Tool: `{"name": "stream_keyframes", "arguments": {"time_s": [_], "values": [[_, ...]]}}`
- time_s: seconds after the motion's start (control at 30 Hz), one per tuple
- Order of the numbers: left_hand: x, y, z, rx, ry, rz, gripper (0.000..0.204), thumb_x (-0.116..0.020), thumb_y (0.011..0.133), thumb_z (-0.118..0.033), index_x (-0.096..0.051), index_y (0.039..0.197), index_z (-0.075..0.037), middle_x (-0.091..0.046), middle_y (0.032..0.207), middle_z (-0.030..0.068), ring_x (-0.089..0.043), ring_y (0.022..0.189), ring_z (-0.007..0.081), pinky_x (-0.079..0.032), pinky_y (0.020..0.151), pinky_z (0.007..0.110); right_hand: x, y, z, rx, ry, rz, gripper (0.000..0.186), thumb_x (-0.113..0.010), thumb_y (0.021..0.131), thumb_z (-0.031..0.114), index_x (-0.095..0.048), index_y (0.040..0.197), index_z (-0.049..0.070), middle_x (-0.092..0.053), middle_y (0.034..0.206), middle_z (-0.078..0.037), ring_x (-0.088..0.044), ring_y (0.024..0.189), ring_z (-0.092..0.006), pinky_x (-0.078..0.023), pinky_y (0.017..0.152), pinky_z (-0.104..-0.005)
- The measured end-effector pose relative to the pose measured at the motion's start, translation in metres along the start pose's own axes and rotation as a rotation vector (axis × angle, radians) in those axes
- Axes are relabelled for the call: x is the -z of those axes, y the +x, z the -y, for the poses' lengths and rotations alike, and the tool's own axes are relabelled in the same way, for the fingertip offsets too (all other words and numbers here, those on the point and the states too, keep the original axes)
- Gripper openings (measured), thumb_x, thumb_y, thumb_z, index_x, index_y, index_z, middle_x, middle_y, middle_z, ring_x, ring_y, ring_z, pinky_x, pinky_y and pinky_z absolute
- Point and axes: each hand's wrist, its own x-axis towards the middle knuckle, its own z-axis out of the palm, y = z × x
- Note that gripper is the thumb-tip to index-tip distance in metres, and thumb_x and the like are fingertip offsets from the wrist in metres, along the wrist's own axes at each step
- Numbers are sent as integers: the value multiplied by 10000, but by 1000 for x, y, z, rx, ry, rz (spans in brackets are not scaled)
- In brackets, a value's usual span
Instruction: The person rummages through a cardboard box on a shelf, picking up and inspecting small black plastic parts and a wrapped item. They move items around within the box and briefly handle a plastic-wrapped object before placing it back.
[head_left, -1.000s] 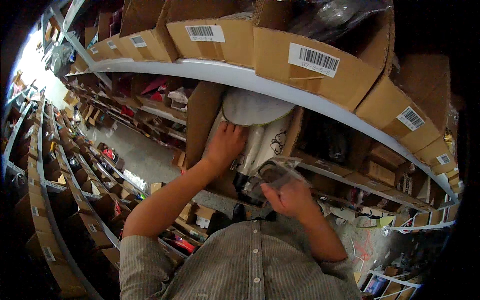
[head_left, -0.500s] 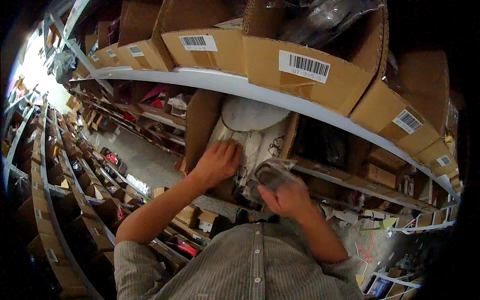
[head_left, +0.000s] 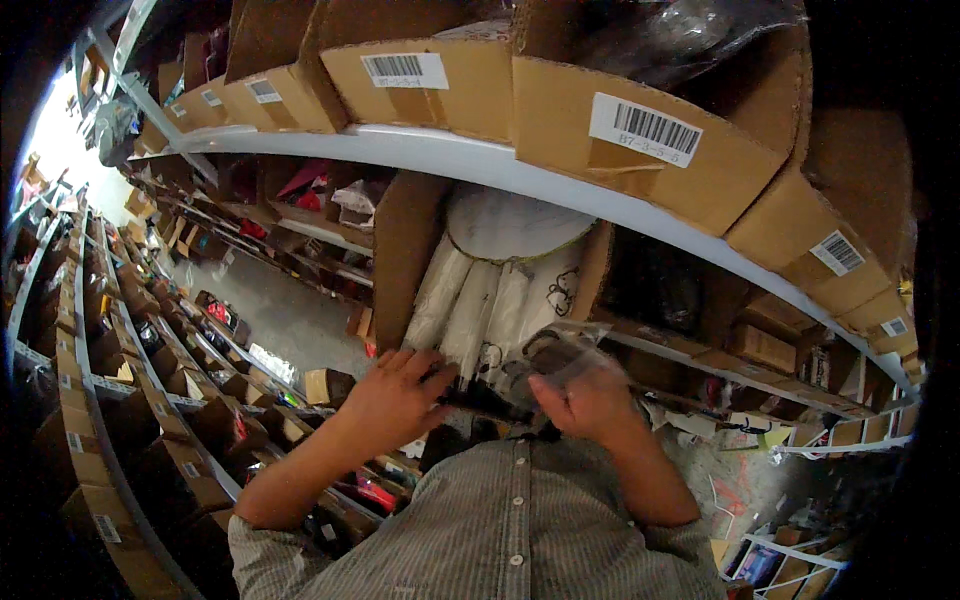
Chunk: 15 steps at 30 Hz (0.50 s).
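Observation:
My right hand (head_left: 592,400) is closed on a clear plastic bag (head_left: 572,345) with something dark inside, too blurred to name. The bag hangs over the front of an open cardboard box (head_left: 408,255) on the shelf. Inside that box lie several long white rolls in clear wrap (head_left: 477,315), side by side. A round white disc with a thin dark rim (head_left: 520,225) rests on top of them at the back. Beside the near ends of the rolls is my left hand (head_left: 400,395), its fingers bent and apart, nothing seen in it.
A white shelf beam (head_left: 440,143) crosses above the box, carrying labelled cardboard bins (head_left: 640,130). To the right, a bin holds dark wrapped goods (head_left: 660,285). More racks of bins (head_left: 85,430) line the left, across a grey aisle floor (head_left: 275,290).
My left hand has drawn back from on top of the white rolls toward me, uncovering them. My right hand keeps the plastic bag, shifted slightly right and nearer.

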Motion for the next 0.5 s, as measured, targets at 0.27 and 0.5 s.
{"name": "stream_keyframes", "arguments": {"time_s": [0.27, 0.5], "values": [[-5, 25, 24, -44, -83, -171, 464, -696, 849, -264, -596, 1260, -72, -557, 1233, 139, -537, 1140, 358, -456, 973, 445, -11, -7, -5, 1, 24, -92, 429, -629, 886, 435, -708, 678, 68, -656, 646, -162, -645, 589, -354, -478, 536, -481], [-24, 113, 30, -66, 158, -464, 481, -597, 881, -144, -513, 1349, -67, -571, 1276, 176, -540, 1150, 378, -462, 973, 488, -11, -11, -12, -43, 22, -25, 239, -694, 842, 204, -637, 668, 50, -637, 668, -131, -619, 608, -356, -497, 597, -432]]}}
